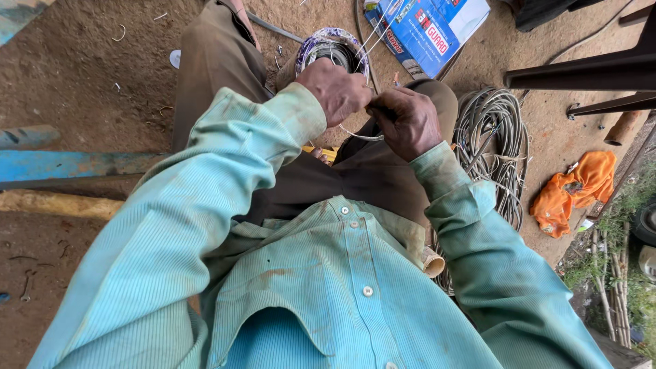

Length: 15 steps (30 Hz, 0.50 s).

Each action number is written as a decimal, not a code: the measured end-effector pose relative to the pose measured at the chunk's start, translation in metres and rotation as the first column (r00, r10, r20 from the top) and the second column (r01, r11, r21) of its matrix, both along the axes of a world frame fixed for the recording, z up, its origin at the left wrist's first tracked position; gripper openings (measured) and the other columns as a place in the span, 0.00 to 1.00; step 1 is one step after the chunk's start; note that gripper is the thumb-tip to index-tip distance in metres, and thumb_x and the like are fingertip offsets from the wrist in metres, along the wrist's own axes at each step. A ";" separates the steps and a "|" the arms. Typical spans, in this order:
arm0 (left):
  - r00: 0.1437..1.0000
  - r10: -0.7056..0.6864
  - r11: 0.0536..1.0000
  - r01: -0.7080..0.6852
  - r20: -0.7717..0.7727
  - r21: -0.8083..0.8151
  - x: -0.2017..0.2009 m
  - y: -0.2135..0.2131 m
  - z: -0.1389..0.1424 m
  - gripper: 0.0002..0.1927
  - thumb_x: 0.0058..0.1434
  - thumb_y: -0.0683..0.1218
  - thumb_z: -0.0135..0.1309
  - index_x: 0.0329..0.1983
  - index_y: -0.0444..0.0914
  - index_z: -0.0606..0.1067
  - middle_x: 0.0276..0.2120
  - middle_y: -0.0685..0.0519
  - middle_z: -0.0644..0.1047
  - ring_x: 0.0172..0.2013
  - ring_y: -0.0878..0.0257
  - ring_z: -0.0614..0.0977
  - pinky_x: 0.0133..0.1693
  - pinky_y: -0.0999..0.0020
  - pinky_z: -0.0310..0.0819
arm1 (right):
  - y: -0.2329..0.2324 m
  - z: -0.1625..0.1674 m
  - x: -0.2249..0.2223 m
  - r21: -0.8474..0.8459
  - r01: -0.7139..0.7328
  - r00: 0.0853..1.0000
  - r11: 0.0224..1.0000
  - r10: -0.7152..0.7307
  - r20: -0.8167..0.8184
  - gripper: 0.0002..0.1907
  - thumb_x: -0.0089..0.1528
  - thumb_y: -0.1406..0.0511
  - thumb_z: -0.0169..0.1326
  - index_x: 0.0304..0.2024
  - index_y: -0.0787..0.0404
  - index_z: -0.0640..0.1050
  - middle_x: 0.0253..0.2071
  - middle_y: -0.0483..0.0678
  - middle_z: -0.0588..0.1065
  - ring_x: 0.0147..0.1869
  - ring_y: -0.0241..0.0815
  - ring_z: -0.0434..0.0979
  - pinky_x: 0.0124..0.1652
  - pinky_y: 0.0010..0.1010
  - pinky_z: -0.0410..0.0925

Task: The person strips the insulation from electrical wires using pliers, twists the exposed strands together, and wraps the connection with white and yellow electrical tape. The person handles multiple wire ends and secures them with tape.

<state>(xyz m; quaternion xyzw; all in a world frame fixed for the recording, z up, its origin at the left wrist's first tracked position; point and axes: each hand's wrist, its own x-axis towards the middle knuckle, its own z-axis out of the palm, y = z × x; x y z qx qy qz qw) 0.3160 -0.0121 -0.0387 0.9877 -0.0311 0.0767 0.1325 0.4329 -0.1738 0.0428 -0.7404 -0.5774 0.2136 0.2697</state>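
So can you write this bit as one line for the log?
left hand: pinching thin white wire | right hand: gripping same wire | nearby: grey cable coil, orange cloth

Bare dirt floor [89, 75], daylight; blue plank [68, 164] (left), dark bench [581, 72].

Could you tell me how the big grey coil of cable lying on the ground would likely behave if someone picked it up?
The grey cable coil would probably sag and flop, since its loops already lie loose and uneven on the dirt ground. With so many turns it likely feels heavy for its size. Stray loops may slip out; any ties are hard to make out.
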 end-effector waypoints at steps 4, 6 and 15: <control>0.986 0.157 0.977 -0.146 0.060 -0.155 -0.002 -0.008 0.009 0.06 0.62 0.40 0.54 0.38 0.43 0.80 0.33 0.49 0.80 0.30 0.56 0.84 0.29 0.59 0.79 | 0.001 -0.005 0.000 0.041 0.107 0.992 0.993 -0.104 -0.073 0.05 0.63 0.71 0.62 0.41 0.65 0.81 0.35 0.55 0.78 0.38 0.50 0.81 0.38 0.37 0.72; 0.926 0.368 0.864 -0.305 0.089 -0.400 -0.014 -0.022 0.012 0.05 0.59 0.39 0.57 0.38 0.40 0.79 0.36 0.48 0.80 0.34 0.54 0.84 0.35 0.59 0.79 | -0.001 -0.006 -0.003 0.035 0.164 0.984 0.986 -0.160 -0.083 0.06 0.63 0.71 0.62 0.43 0.65 0.82 0.34 0.55 0.78 0.36 0.48 0.80 0.37 0.36 0.71; 0.796 0.530 -0.144 -0.255 -0.292 -0.956 -0.014 -0.061 -0.001 0.17 0.55 0.42 0.68 0.46 0.32 0.79 0.41 0.47 0.82 0.42 0.60 0.85 0.45 0.65 0.80 | -0.001 0.000 0.003 -0.183 0.180 0.950 0.966 -0.219 -0.223 0.09 0.66 0.70 0.55 0.48 0.67 0.80 0.34 0.52 0.79 0.36 0.39 0.78 0.39 0.31 0.70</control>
